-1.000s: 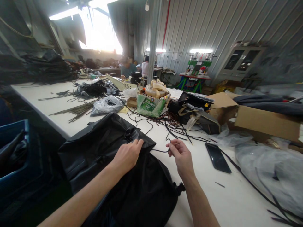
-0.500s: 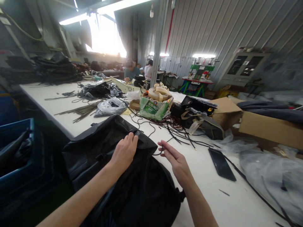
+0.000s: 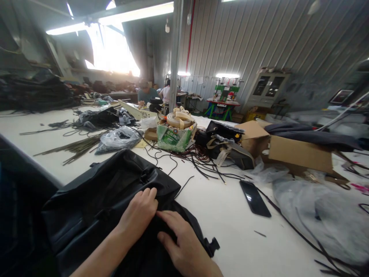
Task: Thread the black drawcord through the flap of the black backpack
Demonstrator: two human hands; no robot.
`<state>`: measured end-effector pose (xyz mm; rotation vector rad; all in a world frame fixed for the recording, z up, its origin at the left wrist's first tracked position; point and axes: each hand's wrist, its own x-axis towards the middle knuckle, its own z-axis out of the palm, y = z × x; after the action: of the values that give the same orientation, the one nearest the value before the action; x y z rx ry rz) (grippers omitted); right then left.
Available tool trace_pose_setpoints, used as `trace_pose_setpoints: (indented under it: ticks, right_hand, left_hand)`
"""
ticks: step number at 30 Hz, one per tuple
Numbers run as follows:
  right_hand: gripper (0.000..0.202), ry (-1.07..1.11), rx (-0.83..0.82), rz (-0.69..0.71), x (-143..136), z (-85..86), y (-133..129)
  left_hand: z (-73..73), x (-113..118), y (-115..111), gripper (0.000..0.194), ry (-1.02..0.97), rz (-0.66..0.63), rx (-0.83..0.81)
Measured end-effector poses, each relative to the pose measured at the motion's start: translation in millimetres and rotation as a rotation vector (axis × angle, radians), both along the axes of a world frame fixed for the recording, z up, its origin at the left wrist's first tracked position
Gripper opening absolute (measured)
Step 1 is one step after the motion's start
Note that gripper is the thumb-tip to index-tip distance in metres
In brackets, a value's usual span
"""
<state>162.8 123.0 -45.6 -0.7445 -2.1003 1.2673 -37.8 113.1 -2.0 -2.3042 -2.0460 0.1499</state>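
Note:
A large black bag (image 3: 86,207) of smooth, slightly shiny material lies in front of me, with a plastic side-release buckle (image 3: 211,246) at its right edge. My left hand (image 3: 140,209) is closed on the bag's material near its middle, fingertips hidden in the fold. Just to its right, my right hand (image 3: 184,240) rests low over the bag, thumb and forefinger apart. Its fingertips come up against the left hand, and its other fingers are hidden. A thin black cord (image 3: 184,186) sticks out past the bag's far right corner onto the white table (image 3: 219,207).
Beyond the bag are a clear plastic bag (image 3: 118,138), a green-and-white box (image 3: 173,138) with rolled tape, and loose black cords (image 3: 207,169). To the right lie a phone (image 3: 255,198), a cardboard box (image 3: 300,154) and plastic sheeting (image 3: 314,215). Two people sit in the background.
My right hand has let go of the cord and moved left and down onto the bag, beside my left hand. The view has turned to the right.

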Motion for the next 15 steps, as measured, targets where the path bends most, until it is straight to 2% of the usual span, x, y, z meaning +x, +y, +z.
trace_pose_setpoints:
  ticks: [2, 4, 6, 8, 11, 13, 14, 15]
  right_hand:
    - [0.064, -0.057, 0.103, 0.073, -2.9, -0.6, -2.4]
    - [0.070, -0.139, 0.216, 0.157, -4.2, 0.3, -3.9]
    - [0.073, -0.202, 0.314, 0.211, -0.6, 2.9, -2.9]
    - [0.063, -0.195, 0.358, 0.151, 9.6, 8.3, 5.9]
    - [0.042, -0.201, 0.359, -0.095, 30.7, 20.3, 44.7]
    - [0.040, -0.377, 0.413, -0.204, 41.0, 25.7, 85.6]
    - [0.042, -0.525, 0.457, -0.225, 43.7, 25.7, 107.6]
    - [0.045, -0.578, 0.457, -0.241, 44.8, 23.2, 128.5]
  left_hand:
    - [3.1, 1.8, 1.2, 0.051, -0.004, 0.162, -0.079]
    - [5.1, 2.7, 2.7, 0.053, -0.052, 0.284, -0.127]
    - [5.7, 1.1, 5.2, 0.043, -0.097, 0.329, -0.154]
    - [4.3, -2.7, 9.4, 0.030, -0.158, 0.363, -0.172]
    - [-1.6, -8.4, 20.5, 0.019, -0.304, 0.399, -0.183]
    - [-7.4, -9.5, 30.0, 0.016, -0.417, 0.388, -0.178]
    - [-10.5, -8.9, 34.3, 0.016, -0.449, 0.360, -0.176]
    - [-13.7, -7.7, 37.7, 0.018, -0.459, 0.320, -0.170]
